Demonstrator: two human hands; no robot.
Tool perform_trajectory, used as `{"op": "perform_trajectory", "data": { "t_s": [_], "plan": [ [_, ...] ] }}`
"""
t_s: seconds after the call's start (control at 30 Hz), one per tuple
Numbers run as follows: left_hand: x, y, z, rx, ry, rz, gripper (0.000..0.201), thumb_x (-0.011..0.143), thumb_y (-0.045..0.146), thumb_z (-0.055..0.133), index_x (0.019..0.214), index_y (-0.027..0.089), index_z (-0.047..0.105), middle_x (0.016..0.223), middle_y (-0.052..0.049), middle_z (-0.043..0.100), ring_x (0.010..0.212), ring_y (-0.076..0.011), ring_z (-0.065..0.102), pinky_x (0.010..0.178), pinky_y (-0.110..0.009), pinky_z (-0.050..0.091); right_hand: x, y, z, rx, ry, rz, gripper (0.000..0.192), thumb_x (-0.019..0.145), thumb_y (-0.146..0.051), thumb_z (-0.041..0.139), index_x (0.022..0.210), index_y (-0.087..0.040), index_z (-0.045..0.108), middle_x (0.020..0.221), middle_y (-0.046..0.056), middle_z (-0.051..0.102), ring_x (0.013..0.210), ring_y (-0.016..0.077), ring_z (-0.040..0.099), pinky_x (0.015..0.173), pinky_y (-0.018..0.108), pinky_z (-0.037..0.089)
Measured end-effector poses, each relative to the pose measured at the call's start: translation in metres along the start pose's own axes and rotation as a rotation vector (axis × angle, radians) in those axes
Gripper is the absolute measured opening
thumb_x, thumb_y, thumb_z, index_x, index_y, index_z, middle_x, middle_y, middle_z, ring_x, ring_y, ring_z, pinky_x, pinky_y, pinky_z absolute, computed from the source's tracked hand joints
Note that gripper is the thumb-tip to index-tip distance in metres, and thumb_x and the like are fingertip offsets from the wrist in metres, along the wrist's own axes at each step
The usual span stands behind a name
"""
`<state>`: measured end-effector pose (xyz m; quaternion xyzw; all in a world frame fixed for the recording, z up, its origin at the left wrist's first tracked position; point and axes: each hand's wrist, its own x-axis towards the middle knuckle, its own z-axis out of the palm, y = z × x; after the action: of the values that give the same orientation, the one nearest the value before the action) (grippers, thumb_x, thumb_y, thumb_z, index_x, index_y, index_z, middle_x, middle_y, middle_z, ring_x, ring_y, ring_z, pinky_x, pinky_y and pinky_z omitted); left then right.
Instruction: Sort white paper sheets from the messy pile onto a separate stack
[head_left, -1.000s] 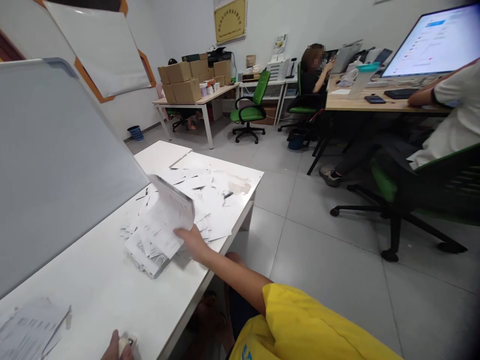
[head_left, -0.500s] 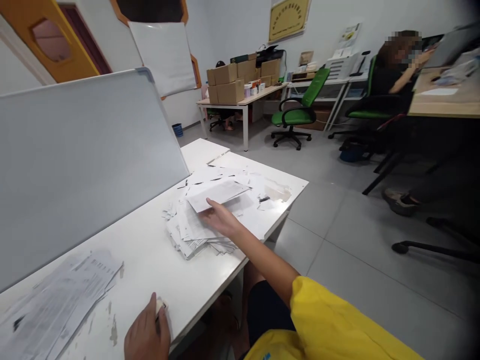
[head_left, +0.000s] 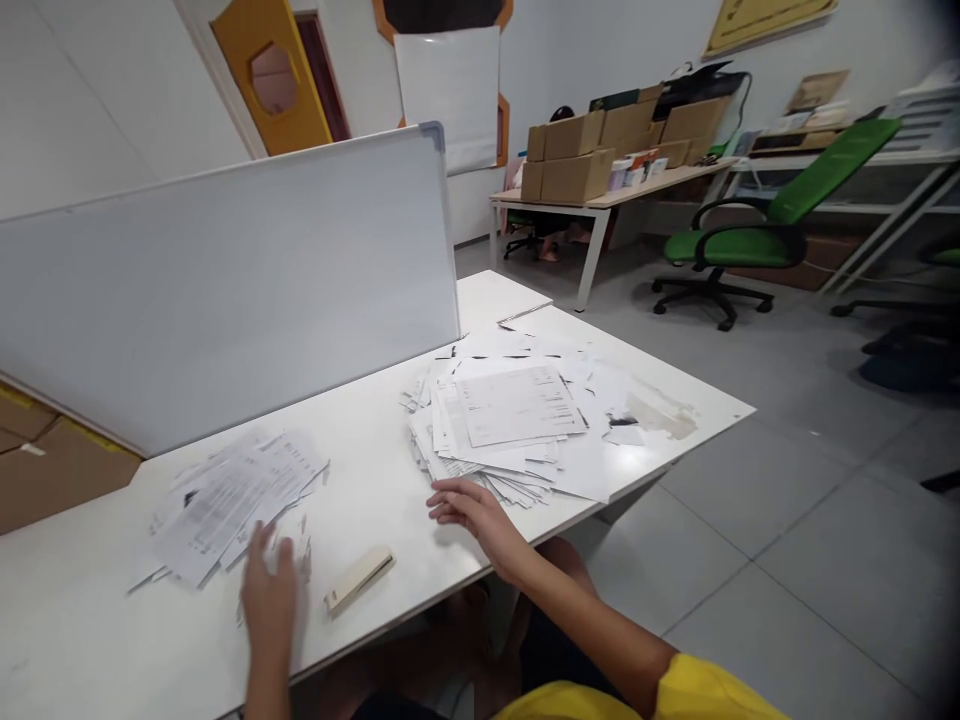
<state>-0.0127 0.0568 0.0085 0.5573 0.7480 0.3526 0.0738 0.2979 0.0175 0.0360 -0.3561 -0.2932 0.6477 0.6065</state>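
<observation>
Left hand (head_left: 268,590) flat and open, fingers forward, blurred; right hand (head_left: 471,506) open too, palm down, forearm stretched out.

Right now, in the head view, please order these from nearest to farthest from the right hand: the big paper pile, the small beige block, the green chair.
1. Big paper pile: just beyond the right hand.
2. Small beige block: to its left, near the table's front edge.
3. Green chair: far across the room, upper right.
</observation>
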Motion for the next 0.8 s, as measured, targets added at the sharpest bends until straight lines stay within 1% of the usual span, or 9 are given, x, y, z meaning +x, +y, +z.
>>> {"op": "perform_trajectory", "data": {
  "t_s": [0.1, 0.2, 0.27, 0.37, 0.43, 0.5, 0.63, 0.73, 0.8],
  "plan": [
    [0.041, -0.043, -0.018, 0.242, 0.124, -0.007, 0.083, 0.089, 0.056, 0.036, 0.151, 0.002, 0.024, 0.150, -0.029, 0.035, 0.138, -0.0439, 0.034, 0.108, -0.064, 0.030, 0.006, -0.008, -0.003, -0.128, 0.120, -0.286, 0.029, 0.081, -0.045, 0.068, 0.097, -0.021, 0.070, 0.089, 0.006, 0.070, 0.081, 0.0206, 0.066, 0.082, 0.038, 0.051],
    [0.069, -0.077, -0.024, 0.455, 0.105, 0.088, 0.083, 0.089, 0.056, 0.034, 0.151, 0.002, 0.027, 0.155, -0.030, 0.024, 0.143, -0.0481, 0.019, 0.108, -0.069, 0.022, 0.007, -0.026, 0.001, -0.180, 0.179, -0.475, 0.023, 0.087, -0.042, 0.063, 0.096, -0.023, 0.069, 0.086, 0.004, 0.069, 0.080, 0.0192, 0.065, 0.080, 0.037, 0.052],
    [0.084, -0.089, -0.026, 0.528, 0.006, 0.204, 0.076, 0.090, 0.052, 0.033, 0.148, 0.004, 0.036, 0.155, -0.026, 0.029, 0.144, -0.0459, 0.019, 0.110, -0.065, 0.023, 0.010, -0.039, 0.011, -0.191, 0.129, -0.534, 0.020, 0.088, -0.040, 0.061, 0.095, -0.023, 0.069, 0.083, 0.003, 0.068, 0.077, 0.0179, 0.064, 0.077, 0.036, 0.053],
    [0.098, -0.098, -0.027, 0.547, -0.063, 0.331, 0.066, 0.091, 0.044, 0.029, 0.139, 0.002, 0.048, 0.146, -0.024, 0.045, 0.140, -0.0394, 0.034, 0.112, -0.055, 0.028, 0.023, -0.047, 0.033, -0.223, -0.055, -0.565, 0.019, 0.090, -0.038, 0.059, 0.094, -0.022, 0.069, 0.081, 0.002, 0.068, 0.075, 0.0170, 0.064, 0.076, 0.035, 0.053],
    [0.100, -0.100, -0.028, 0.533, -0.013, 0.392, 0.060, 0.092, 0.038, 0.027, 0.131, 0.003, 0.056, 0.137, -0.022, 0.055, 0.131, -0.0347, 0.047, 0.112, -0.050, 0.030, 0.037, -0.039, 0.046, -0.254, -0.175, -0.558, 0.021, 0.091, -0.039, 0.058, 0.093, -0.022, 0.069, 0.079, 0.002, 0.067, 0.075, 0.0170, 0.064, 0.076, 0.035, 0.052],
    [0.097, -0.101, -0.030, 0.499, 0.043, 0.412, 0.055, 0.091, 0.033, 0.027, 0.122, 0.006, 0.063, 0.125, -0.019, 0.064, 0.119, -0.0307, 0.057, 0.109, -0.045, 0.036, 0.053, -0.021, 0.057, -0.248, -0.261, -0.486, 0.023, 0.090, -0.042, 0.059, 0.091, -0.021, 0.068, 0.078, 0.002, 0.067, 0.074, 0.0167, 0.064, 0.076, 0.034, 0.052],
    [0.085, -0.097, -0.033, 0.419, 0.097, 0.371, 0.048, 0.090, 0.033, 0.031, 0.113, 0.012, 0.068, 0.111, -0.014, 0.070, 0.105, -0.0276, 0.063, 0.096, -0.040, 0.047, 0.078, 0.018, 0.075, -0.163, -0.461, -0.136, 0.031, 0.088, -0.048, 0.058, 0.096, -0.019, 0.068, 0.080, 0.004, 0.068, 0.073, 0.0161, 0.065, 0.076, 0.033, 0.052],
    [0.079, -0.090, -0.033, 0.382, 0.131, 0.410, 0.046, 0.089, 0.030, 0.034, 0.116, 0.011, 0.066, 0.116, -0.014, 0.068, 0.113, -0.0272, 0.061, 0.102, -0.040, 0.045, 0.092, 0.035, 0.095, -0.380, -0.661, 0.005, 0.035, 0.090, -0.047, 0.055, 0.110, -0.021, 0.066, 0.094, 0.006, 0.070, 0.091, 0.0193, 0.066, 0.085, 0.035, 0.052],
    [0.077, -0.084, -0.033, 0.398, 0.175, 0.413, 0.049, 0.088, 0.027, 0.037, 0.128, 0.011, 0.059, 0.130, -0.015, 0.062, 0.130, -0.0293, 0.050, 0.112, -0.046, 0.034, 0.105, 0.042, 0.110, -0.656, -0.671, -0.060, 0.037, 0.089, -0.044, 0.057, 0.118, -0.022, 0.063, 0.107, 0.008, 0.069, 0.107, 0.0228, 0.062, 0.096, 0.041, 0.048]
  ]
}}
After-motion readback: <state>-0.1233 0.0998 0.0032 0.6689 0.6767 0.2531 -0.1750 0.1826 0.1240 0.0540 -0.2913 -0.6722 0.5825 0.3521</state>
